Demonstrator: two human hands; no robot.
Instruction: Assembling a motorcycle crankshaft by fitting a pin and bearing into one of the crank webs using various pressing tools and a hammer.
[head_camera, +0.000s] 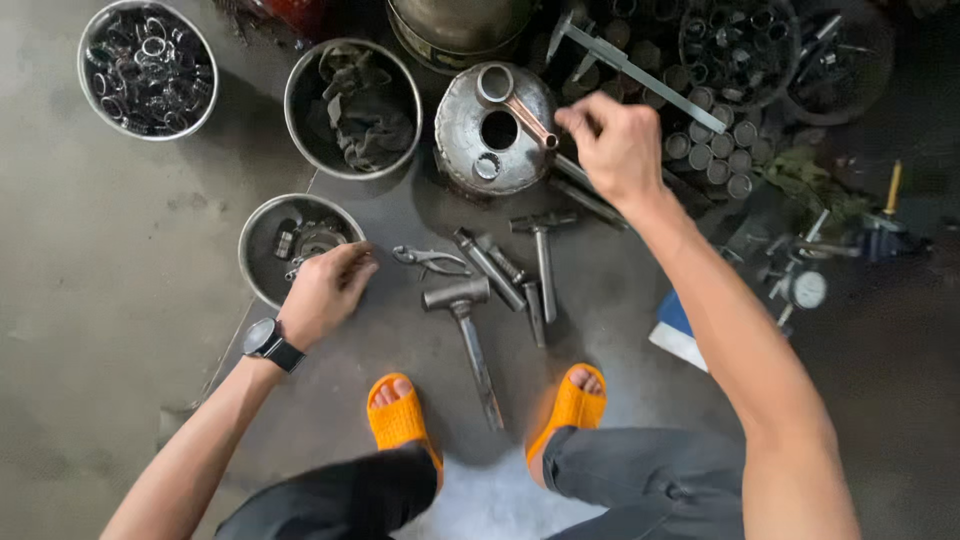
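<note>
- On the dark metal plate (400, 215) laid over the floor, the right hand (617, 148) pinches the shaft end of a copper-coloured ring tool (512, 100), whose ring lies on top of a dented round metal can (470, 140) near the plate's far edge.
- That tool looks stiff, solid metal and probably fairly heavy for its size; the straight shaft is the natural place to grip, as the ring end seems smooth and likely slippery.
- The left hand (327, 293) rests curled over the rim of a steel bowl (262, 240) of small parts at the plate's left edge; whether its fingers close on anything, I cannot tell.
- Between the hands lie pliers (430, 260), a hammer (470, 335) and steel punches (500, 270).
- Two more bowls stand beyond: one of rings (148, 68), one of grey rag (355, 105).
- A blue-and-white flat package (680, 330) lies by the plate's right edge, partly hidden by the forearm; no readable label shows.
</note>
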